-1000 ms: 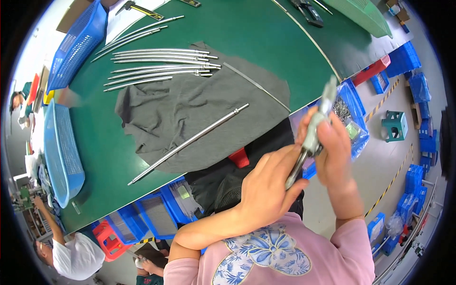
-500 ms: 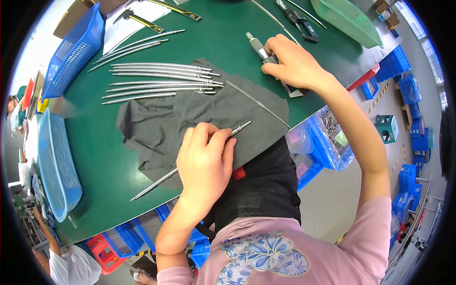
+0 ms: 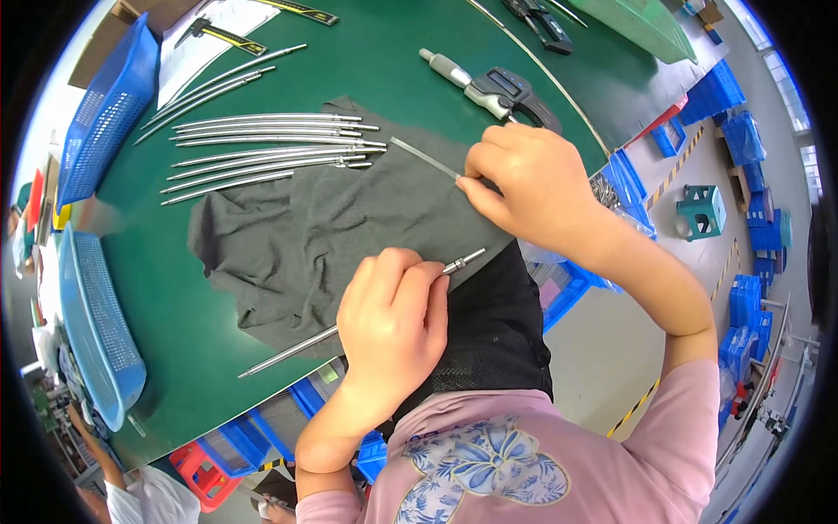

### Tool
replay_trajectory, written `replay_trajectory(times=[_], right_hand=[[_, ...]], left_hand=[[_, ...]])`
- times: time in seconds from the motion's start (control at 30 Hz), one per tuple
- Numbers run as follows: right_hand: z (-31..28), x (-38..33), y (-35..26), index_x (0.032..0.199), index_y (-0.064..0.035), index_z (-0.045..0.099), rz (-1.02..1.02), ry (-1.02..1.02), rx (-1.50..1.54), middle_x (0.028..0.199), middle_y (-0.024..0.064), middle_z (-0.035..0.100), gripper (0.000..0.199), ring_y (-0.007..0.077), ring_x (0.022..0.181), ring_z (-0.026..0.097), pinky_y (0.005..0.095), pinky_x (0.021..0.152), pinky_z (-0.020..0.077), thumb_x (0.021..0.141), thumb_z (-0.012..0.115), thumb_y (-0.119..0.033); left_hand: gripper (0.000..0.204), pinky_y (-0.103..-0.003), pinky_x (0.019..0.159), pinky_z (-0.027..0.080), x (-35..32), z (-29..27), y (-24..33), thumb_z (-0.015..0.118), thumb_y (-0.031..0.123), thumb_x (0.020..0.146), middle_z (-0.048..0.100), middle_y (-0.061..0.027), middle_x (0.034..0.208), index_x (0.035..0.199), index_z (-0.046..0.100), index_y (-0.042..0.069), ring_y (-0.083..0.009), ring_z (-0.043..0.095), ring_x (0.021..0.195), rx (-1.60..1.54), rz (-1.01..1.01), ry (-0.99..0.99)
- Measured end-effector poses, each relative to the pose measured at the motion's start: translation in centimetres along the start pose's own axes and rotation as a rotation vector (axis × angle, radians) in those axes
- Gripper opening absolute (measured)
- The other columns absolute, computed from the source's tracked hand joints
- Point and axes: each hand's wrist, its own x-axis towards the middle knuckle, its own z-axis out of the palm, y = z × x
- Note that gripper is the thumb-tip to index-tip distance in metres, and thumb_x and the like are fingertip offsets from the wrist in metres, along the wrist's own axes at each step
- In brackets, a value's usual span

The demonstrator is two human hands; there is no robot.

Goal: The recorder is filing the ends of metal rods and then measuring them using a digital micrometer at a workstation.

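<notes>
My left hand (image 3: 393, 319) is closed round a slim metal rod (image 3: 288, 353), whose stepped tip sticks out past the thumb and whose thin end points to the lower left. My right hand (image 3: 532, 188) pinches the near end of a narrow flat grey strip (image 3: 423, 157); the strip's far end lies over a crumpled dark grey cloth (image 3: 288, 236). Just beyond the right hand a digital micrometer (image 3: 502, 92) rests on the green table. Several similar metal rods (image 3: 271, 140) lie side by side left of the strip, some with their ends on the cloth.
Blue perforated baskets (image 3: 105, 323) stand along the table's left side, and a green basket (image 3: 637, 26) at the far right. Calipers (image 3: 227, 37) lie on white paper at the back left. Blue bins (image 3: 279, 424) sit below the table's near edge. A co-worker (image 3: 148, 498) is at the lower left.
My right hand has let go of the micrometer, moved nearer and taken hold of the strip. My left hand, with the rod, has shifted slightly right and nearer in the picture.
</notes>
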Motion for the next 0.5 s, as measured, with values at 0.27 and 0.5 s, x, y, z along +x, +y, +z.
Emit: replay_trajectory(times=[0.27, 0.5], right_hand=[[-0.8, -0.6, -0.3, 0.074, -0.0046, 0.054, 0.16, 0.042, 0.039, 0.069, 0.0083, 0.059, 0.014, 0.0262, 0.066, 0.06, 0.0382, 0.055, 0.0456, 0.075, 0.062, -0.016], [-2.8, -7.4, -4.1, 0.09, -0.0049, 0.054, 0.696, -0.028, 0.793, 0.052, 0.0053, 0.049, 0.011, 0.0169, 0.044, 0.049, 0.0292, 0.045, 0.0361, 0.081, 0.059, -0.002]], left_hand=[[0.015, -0.033, 0.057, 0.04, -0.1, 0.7, -0.5, 0.068, -0.002, 0.064, 0.051, -0.0054, 0.075, 0.076, 0.061, 0.005, -0.0233, 0.049, 0.065, -0.046, -0.03, -0.014], [0.016, -0.033, 0.057, 0.04, 0.0, 0.7, -0.3, 0.07, -0.001, 0.065, 0.051, -0.006, 0.076, 0.078, 0.063, 0.005, -0.0229, 0.049, 0.065, -0.027, -0.027, -0.038]])
